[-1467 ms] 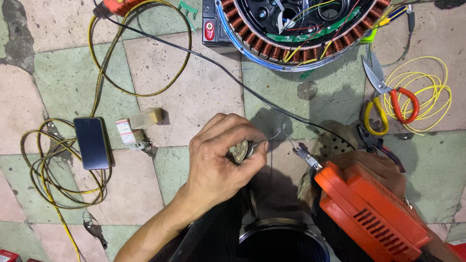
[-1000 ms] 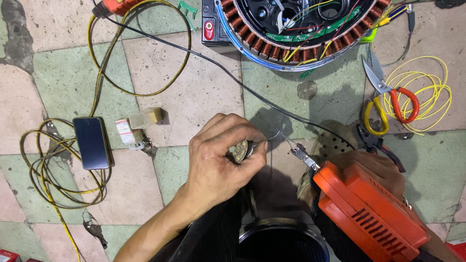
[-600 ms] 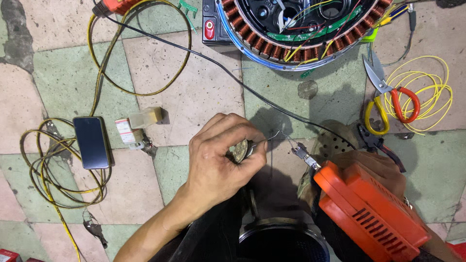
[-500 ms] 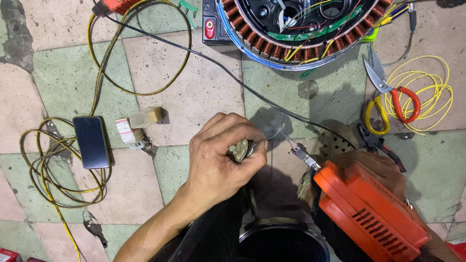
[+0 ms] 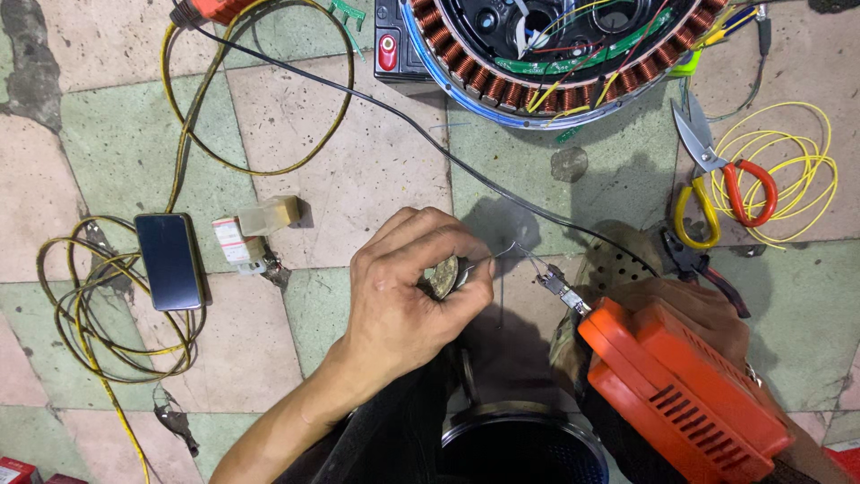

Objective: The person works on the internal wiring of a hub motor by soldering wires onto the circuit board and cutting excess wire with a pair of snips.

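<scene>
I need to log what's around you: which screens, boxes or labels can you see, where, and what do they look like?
Phone: lies flat on the floor at left, dark rectangle, screen off.
Small box: right of the phone, white with red label.
Red label: oval, on a black block at top, beside the copper-wound motor ring.

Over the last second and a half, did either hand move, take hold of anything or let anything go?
Nothing visibly changed. The left hand keeps pinching the small solder roll with its wire end out toward the orange soldering gun, which the right hand holds as before. The phone, scissors and motor stator lie where they were.
</scene>
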